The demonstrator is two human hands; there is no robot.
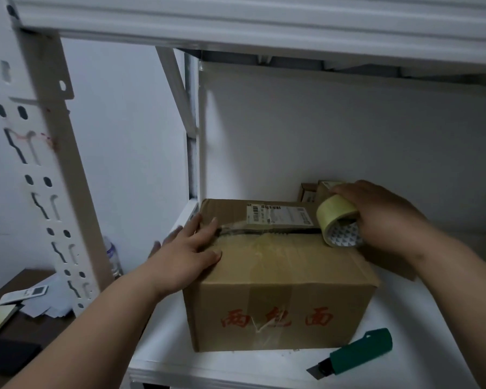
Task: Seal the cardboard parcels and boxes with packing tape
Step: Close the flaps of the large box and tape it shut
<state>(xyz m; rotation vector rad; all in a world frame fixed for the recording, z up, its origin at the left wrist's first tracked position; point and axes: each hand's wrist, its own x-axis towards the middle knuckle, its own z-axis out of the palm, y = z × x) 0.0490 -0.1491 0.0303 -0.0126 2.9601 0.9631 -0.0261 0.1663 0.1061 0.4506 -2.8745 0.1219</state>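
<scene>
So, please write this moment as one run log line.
left hand: presses box top | right hand: holds tape roll at seam | knife: on shelf

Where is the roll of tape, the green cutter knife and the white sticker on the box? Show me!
roll of tape (337,213), head view, on its yellowish outer band.
green cutter knife (361,351), head view, on the middle of its green handle.
white sticker (278,214), head view, on the label's centre, atop the box.

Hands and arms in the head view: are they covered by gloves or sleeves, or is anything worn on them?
Both are bare. The left hand and the right hand have no gloves, and both forearms show uncovered down to the bottom edge of the picture, with no sleeve in view. No watch, bracelet or ring is visible on either wrist or on the fingers.
</scene>
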